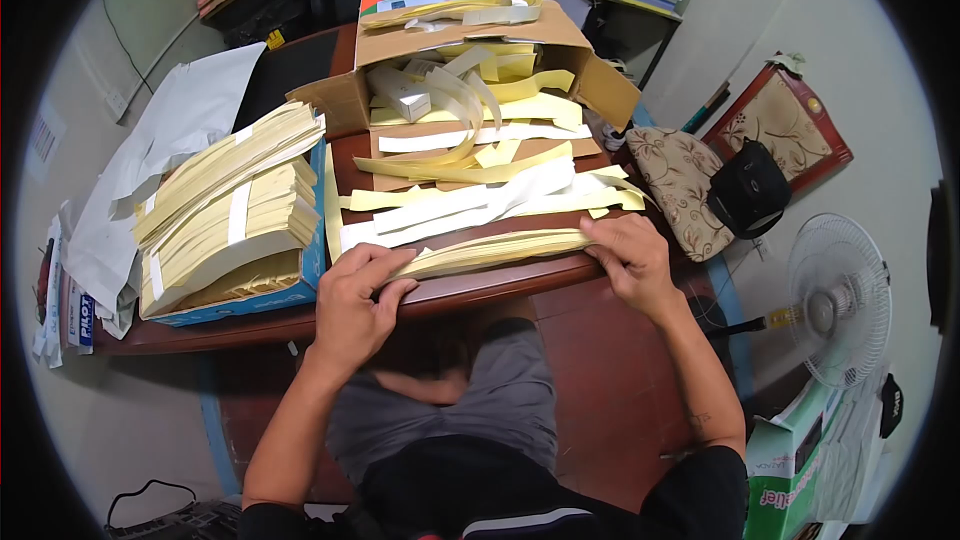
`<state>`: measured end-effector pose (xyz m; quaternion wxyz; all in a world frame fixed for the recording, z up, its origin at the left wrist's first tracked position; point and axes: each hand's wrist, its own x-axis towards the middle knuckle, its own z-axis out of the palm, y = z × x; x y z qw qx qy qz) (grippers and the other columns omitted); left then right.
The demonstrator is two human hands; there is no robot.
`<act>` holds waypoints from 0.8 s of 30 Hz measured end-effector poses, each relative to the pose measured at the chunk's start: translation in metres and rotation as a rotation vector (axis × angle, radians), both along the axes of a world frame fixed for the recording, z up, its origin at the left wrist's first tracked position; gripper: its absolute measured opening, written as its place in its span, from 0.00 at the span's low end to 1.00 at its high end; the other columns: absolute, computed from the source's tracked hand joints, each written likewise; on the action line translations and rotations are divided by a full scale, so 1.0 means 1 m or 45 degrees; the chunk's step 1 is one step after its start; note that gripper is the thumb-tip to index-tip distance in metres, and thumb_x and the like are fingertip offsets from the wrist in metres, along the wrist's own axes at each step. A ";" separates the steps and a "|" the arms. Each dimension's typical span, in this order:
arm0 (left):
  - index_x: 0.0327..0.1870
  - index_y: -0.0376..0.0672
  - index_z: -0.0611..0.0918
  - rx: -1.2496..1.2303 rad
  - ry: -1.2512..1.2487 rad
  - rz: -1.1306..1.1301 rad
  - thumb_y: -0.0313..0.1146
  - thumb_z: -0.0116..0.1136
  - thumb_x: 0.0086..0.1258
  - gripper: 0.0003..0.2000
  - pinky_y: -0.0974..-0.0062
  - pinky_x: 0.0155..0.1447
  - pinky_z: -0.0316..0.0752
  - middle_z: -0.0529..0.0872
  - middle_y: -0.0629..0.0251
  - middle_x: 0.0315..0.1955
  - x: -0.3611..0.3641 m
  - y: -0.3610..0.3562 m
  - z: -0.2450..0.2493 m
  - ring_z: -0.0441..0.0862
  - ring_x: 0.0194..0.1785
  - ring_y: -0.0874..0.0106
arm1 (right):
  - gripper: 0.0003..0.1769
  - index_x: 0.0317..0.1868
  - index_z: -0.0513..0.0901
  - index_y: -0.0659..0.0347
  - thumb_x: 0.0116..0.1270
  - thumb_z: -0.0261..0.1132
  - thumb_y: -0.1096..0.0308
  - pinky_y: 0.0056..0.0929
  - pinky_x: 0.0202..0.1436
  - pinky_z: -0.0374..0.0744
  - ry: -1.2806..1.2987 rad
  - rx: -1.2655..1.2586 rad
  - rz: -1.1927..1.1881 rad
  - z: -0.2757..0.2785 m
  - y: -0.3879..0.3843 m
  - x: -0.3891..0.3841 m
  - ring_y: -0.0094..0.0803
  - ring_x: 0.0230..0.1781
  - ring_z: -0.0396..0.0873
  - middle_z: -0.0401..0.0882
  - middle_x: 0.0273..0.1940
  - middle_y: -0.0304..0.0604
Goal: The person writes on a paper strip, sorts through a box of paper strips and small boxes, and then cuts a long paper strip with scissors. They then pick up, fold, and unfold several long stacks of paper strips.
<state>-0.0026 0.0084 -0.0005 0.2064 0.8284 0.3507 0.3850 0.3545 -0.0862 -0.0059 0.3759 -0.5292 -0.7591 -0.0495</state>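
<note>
A long stack of pale yellow paper strips [505, 251] lies along the near edge of the desk. My left hand [358, 292] pinches its left end between thumb and fingers. At the other end, my right hand [632, 258] grips the stack with the thumb on top. Just behind it, loose white strips [480, 204] lie across yellow ones [408, 198]. Beside my left hand stands a blue box [245, 308] filled with yellow strip bundles [235, 195], some wrapped with white bands.
An opened cardboard box [335, 105] on its side holds loose strips and a small white box [400, 95]. Large white sheets [190, 105] cover the desk's left side. To the right are a floral chair [670, 175] with a black cap [750, 188] and a standing fan [835, 300].
</note>
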 end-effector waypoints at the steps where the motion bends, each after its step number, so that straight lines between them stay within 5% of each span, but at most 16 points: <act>1: 0.45 0.38 0.90 0.010 0.002 0.005 0.20 0.74 0.57 0.14 0.68 0.46 0.80 0.89 0.56 0.37 0.000 0.001 0.000 0.88 0.41 0.59 | 0.28 0.59 0.88 0.54 0.56 0.74 0.82 0.35 0.44 0.78 0.156 -0.076 -0.068 0.002 0.000 -0.005 0.40 0.38 0.81 0.86 0.39 0.42; 7: 0.43 0.39 0.89 0.073 -0.087 -0.008 0.21 0.74 0.56 0.13 0.65 0.46 0.80 0.88 0.57 0.36 0.001 -0.001 0.012 0.86 0.41 0.57 | 0.19 0.49 0.91 0.61 0.55 0.77 0.81 0.34 0.41 0.78 0.202 0.084 -0.076 0.018 -0.001 0.004 0.38 0.36 0.80 0.83 0.34 0.44; 13: 0.44 0.38 0.89 -0.007 -0.084 0.029 0.28 0.78 0.56 0.14 0.64 0.45 0.80 0.88 0.56 0.35 0.002 -0.002 -0.002 0.86 0.40 0.56 | 0.16 0.47 0.91 0.62 0.56 0.76 0.81 0.32 0.42 0.78 0.262 -0.137 -0.054 0.003 -0.007 0.009 0.37 0.36 0.81 0.83 0.34 0.44; 24: 0.62 0.39 0.82 -0.014 -0.155 0.173 0.22 0.77 0.55 0.29 0.69 0.52 0.79 0.85 0.57 0.42 0.001 -0.023 -0.009 0.84 0.45 0.61 | 0.14 0.47 0.87 0.62 0.59 0.73 0.76 0.38 0.56 0.73 0.214 -0.194 -0.151 0.005 -0.008 -0.013 0.43 0.47 0.79 0.85 0.43 0.45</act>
